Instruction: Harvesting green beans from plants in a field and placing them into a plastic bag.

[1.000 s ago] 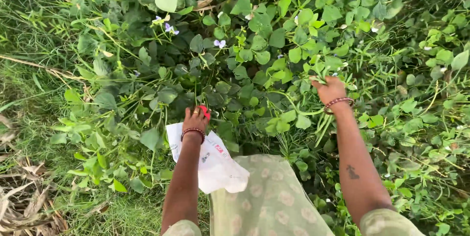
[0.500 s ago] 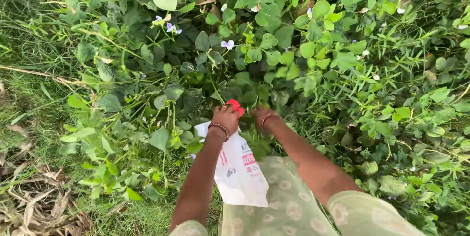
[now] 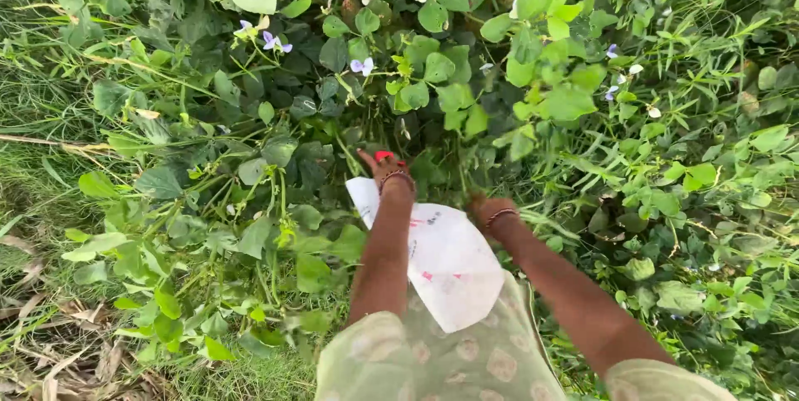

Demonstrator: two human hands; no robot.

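Densely, leafy vines (image 3: 433,76) crowd both hands: left hand (image 3: 384,166) grips a white bag (image 3: 449,259), right hand (image 3: 487,208) hidden, grip unclear.

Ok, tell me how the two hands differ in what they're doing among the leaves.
The left hand is raised and in plain view, with something small and red at its fingers and a white plastic bag hanging beneath its wrist; whether its grip is shut cannot be told. The right hand sits lower, pushed in among the green leaves, fingers hidden, with nothing seen in it. Both wrists wear a bangle.
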